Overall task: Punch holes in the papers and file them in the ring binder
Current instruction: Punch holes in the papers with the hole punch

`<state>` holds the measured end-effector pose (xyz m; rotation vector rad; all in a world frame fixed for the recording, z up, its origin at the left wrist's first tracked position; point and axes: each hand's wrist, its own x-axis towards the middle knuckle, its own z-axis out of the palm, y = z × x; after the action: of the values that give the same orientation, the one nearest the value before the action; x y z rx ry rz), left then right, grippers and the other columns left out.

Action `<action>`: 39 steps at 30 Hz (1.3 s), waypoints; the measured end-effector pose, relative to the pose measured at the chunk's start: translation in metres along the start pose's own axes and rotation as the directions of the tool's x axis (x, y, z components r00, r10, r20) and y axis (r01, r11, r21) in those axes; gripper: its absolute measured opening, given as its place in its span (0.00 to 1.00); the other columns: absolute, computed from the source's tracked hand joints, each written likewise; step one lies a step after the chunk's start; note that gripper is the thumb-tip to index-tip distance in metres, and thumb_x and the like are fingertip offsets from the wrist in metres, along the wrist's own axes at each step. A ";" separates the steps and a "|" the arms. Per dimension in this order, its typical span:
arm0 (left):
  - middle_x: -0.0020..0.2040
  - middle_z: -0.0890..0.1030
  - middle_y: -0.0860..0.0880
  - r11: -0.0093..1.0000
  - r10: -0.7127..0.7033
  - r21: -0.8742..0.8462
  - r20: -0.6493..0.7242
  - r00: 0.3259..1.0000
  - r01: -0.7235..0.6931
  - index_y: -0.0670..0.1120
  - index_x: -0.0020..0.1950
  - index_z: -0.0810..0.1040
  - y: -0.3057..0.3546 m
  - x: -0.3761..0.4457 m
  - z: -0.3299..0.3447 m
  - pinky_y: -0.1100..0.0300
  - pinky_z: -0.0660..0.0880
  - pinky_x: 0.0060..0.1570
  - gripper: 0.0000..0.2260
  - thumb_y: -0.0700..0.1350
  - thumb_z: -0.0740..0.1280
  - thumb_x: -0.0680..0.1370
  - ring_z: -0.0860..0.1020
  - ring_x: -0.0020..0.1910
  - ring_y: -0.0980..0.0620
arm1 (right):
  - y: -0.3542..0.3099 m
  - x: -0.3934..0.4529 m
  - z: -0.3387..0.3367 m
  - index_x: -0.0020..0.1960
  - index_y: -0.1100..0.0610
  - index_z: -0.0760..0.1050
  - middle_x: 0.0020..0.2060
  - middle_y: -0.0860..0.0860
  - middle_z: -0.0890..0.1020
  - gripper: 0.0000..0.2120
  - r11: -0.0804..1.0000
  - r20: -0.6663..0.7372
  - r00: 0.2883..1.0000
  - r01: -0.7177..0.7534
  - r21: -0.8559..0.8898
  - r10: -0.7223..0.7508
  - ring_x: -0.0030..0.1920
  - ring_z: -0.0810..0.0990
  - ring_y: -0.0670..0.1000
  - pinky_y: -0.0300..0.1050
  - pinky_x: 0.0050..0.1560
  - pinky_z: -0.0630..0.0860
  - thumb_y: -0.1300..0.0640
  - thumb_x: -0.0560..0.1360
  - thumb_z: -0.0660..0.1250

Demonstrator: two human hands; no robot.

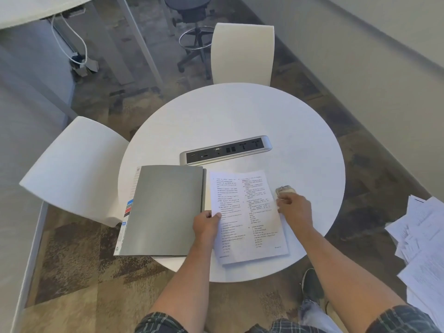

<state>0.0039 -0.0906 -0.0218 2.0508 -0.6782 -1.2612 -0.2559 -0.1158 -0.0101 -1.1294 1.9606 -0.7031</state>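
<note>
Round white worktop, viewed from above. A grey ring binder is lying open on the left part of the worktop, its cover turned out to the left and hanging over the near-left edge; coloured index tabs are showing along its left side.

A stack of white printed paper sheets is lying just right of the binder's spine, tilted slightly, with its near end reaching almost to the worktop edge.

The left hand is pinching the left edge of the sheets, thumb on top and fingers curled beneath. The right hand is resting at the right edge of the sheets, fingers curled at the paper's margin; whether it is actually gripping the paper cannot be told.

A small silver and cream hole punch is sitting on the worktop just beyond the right hand, touching or nearly touching its knuckles.

A silver power socket strip is sitting in the worktop centre, beyond the binder and sheets. Two white chairs are standing at the far and left sides. A loose pile of printed papers is lying at the right edge of view.
</note>
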 end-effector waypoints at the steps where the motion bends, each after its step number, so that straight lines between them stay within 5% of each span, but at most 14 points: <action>1: 0.42 0.86 0.46 1.000 0.000 0.014 -0.004 1.000 0.000 0.45 0.39 0.81 -0.001 0.000 0.000 0.54 0.81 0.42 0.08 0.41 0.72 0.78 0.82 0.38 0.47 | -0.001 0.001 -0.003 0.55 0.53 0.85 0.49 0.48 0.86 0.10 1.000 -0.061 0.998 0.009 0.020 -0.008 0.47 0.83 0.48 0.36 0.48 0.77 0.60 0.77 0.70; 5: 0.40 0.86 0.46 0.999 -0.014 0.030 -0.001 1.000 0.014 0.37 0.44 0.82 -0.006 0.003 0.001 0.47 0.83 0.47 0.07 0.41 0.73 0.77 0.83 0.38 0.46 | -0.001 0.013 -0.019 0.62 0.53 0.79 0.53 0.49 0.80 0.13 0.993 -0.246 0.966 -0.054 0.107 0.080 0.52 0.81 0.51 0.37 0.45 0.74 0.55 0.77 0.72; 8: 0.42 0.86 0.46 0.999 -0.020 0.028 -0.001 1.000 0.020 0.40 0.42 0.82 -0.008 0.003 0.002 0.46 0.83 0.48 0.06 0.41 0.73 0.77 0.83 0.39 0.45 | 0.009 0.021 -0.025 0.68 0.54 0.78 0.60 0.51 0.81 0.19 0.993 -0.180 0.978 -0.117 -0.033 0.109 0.57 0.81 0.54 0.44 0.51 0.75 0.49 0.79 0.70; 13: 0.41 0.86 0.46 0.996 -0.073 -0.044 -0.013 0.997 0.073 0.41 0.39 0.80 -0.012 0.004 0.005 0.45 0.83 0.48 0.08 0.40 0.73 0.78 0.83 0.38 0.45 | 0.011 0.016 -0.024 0.61 0.52 0.83 0.50 0.50 0.86 0.13 0.986 -0.106 0.991 -0.094 -0.137 0.080 0.43 0.80 0.51 0.40 0.37 0.71 0.49 0.82 0.65; 24: 0.43 0.87 0.44 0.987 -0.126 -0.096 0.003 0.992 0.126 0.42 0.40 0.80 -0.009 0.005 0.010 0.44 0.84 0.47 0.08 0.41 0.72 0.78 0.84 0.39 0.44 | 0.014 0.016 -0.022 0.58 0.49 0.84 0.51 0.47 0.87 0.14 0.989 -0.084 0.991 -0.114 -0.099 0.106 0.45 0.80 0.51 0.45 0.46 0.76 0.43 0.79 0.68; 29: 0.42 0.87 0.45 0.987 -0.125 -0.098 0.023 0.992 0.126 0.42 0.40 0.80 -0.007 0.004 0.015 0.48 0.84 0.45 0.08 0.40 0.72 0.79 0.84 0.38 0.45 | 0.014 0.015 -0.019 0.57 0.48 0.85 0.43 0.44 0.84 0.13 0.991 -0.070 0.993 -0.101 -0.085 0.095 0.43 0.80 0.50 0.45 0.45 0.76 0.43 0.79 0.68; 34: 0.42 0.86 0.46 0.990 -0.108 -0.085 0.009 0.994 0.108 0.42 0.39 0.79 -0.004 0.001 0.019 0.57 0.79 0.37 0.09 0.40 0.71 0.79 0.83 0.36 0.48 | 0.016 0.014 -0.016 0.58 0.47 0.84 0.49 0.44 0.87 0.15 0.993 -0.055 0.995 -0.090 -0.082 0.086 0.45 0.82 0.49 0.44 0.44 0.76 0.41 0.78 0.68; 39: 0.42 0.86 0.45 0.994 -0.087 -0.067 0.002 0.996 0.087 0.42 0.38 0.78 -0.003 0.000 0.020 0.56 0.81 0.40 0.10 0.40 0.71 0.79 0.82 0.36 0.48 | 0.015 0.013 -0.014 0.58 0.47 0.84 0.49 0.45 0.87 0.15 0.993 -0.031 0.996 -0.091 -0.075 0.088 0.46 0.81 0.48 0.44 0.43 0.75 0.41 0.77 0.69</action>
<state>-0.0145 -0.0936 -0.0307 2.0453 -0.5444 -1.3138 -0.2789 -0.1194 -0.0182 -1.0743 2.0627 -0.6041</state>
